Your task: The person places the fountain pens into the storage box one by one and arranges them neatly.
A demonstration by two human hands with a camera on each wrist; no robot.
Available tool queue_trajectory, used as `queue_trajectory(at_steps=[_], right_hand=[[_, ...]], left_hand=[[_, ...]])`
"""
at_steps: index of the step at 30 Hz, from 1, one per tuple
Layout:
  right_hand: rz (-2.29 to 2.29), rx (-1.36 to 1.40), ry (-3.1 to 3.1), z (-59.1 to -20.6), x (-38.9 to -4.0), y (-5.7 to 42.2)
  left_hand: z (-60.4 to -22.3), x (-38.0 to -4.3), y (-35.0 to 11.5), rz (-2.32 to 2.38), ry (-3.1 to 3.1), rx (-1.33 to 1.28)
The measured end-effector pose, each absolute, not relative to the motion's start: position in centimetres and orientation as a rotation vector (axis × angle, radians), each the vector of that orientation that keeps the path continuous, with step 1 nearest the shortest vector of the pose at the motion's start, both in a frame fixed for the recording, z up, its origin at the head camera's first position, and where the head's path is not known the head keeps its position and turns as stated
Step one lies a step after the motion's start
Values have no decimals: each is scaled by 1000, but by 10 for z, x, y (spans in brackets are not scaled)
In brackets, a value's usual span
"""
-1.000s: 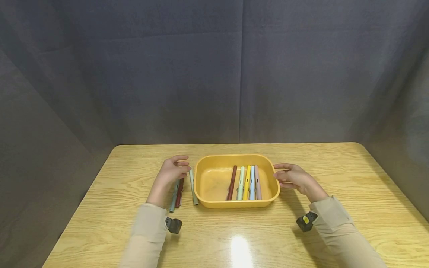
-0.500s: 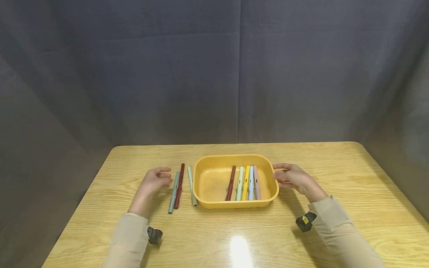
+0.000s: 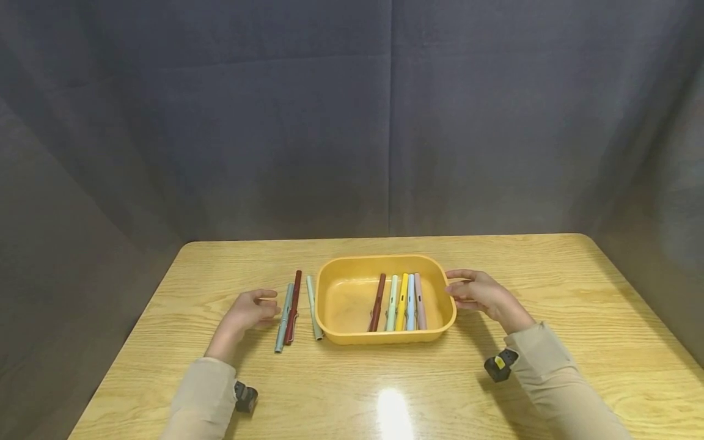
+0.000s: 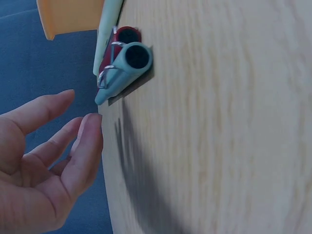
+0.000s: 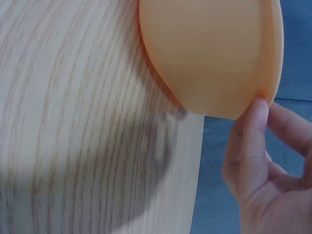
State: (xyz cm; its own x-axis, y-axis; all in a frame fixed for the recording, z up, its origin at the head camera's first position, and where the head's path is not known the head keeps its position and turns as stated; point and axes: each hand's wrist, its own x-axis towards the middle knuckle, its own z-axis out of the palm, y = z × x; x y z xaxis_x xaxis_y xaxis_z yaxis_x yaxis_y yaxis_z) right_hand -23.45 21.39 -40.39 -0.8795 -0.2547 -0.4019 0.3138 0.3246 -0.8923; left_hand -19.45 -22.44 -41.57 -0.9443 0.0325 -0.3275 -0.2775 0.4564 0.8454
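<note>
My left hand (image 3: 250,313) hovers with nothing in it, fingers loosely bent, left of the loose pens. Closest to it lies a grey-green pen (image 3: 284,318), against a dark red pen (image 3: 294,305). A pale green pen (image 3: 314,308) is beside the tray's left wall. In the left wrist view, the nearest pen's hollow end (image 4: 137,57) faces the camera. My right hand (image 3: 486,296) pinches the right end of the yellow plastic tray (image 3: 343,337) between thumb and finger; one fingertip is hidden behind the rim in the right wrist view.
Several pens lie side by side in the tray: a dark red pen (image 3: 376,302), a yellow pen (image 3: 402,302) and others, pale green, light blue and pinkish. The wooden table (image 3: 330,391) ends at a dark curtain (image 3: 275,122) behind.
My left hand has drawn back leftward and toward me, away from the pale green pen, uncovering the red and grey-green pens. The right hand stays at the tray.
</note>
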Motion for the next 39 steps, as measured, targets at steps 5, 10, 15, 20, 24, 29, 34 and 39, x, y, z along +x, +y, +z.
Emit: queue_trajectory(at_steps=[5, 10, 15, 20, 24, 29, 34, 39], right_hand=[[-1582, 62, 2123, -404, -235, 214], [-1582, 63, 2118, -404, -235, 214], [-1589, 56, 2113, -403, -235, 214], [-1589, 51, 2110, -404, -235, 214], [-1591, 59, 2108, -404, -235, 213], [-1597, 54, 2106, -403, -235, 213], [-1586, 41, 2118, -403, -233, 214], [-1588, 46, 2122, -403, -233, 214]], left_hand=[[-420, -194, -223, 1479, 2413, -201], [-422, -194, -221, 1460, 2413, -227], [-425, -193, -219, 1450, 2402, -213], [-426, -193, -219, 1443, 2403, -208], [-426, -193, -219, 1444, 2396, -201], [-426, -193, -217, 1439, 2399, -208], [-426, -194, -212, 1420, 2417, -222], [-428, -196, -209, 1398, 2441, -248]])
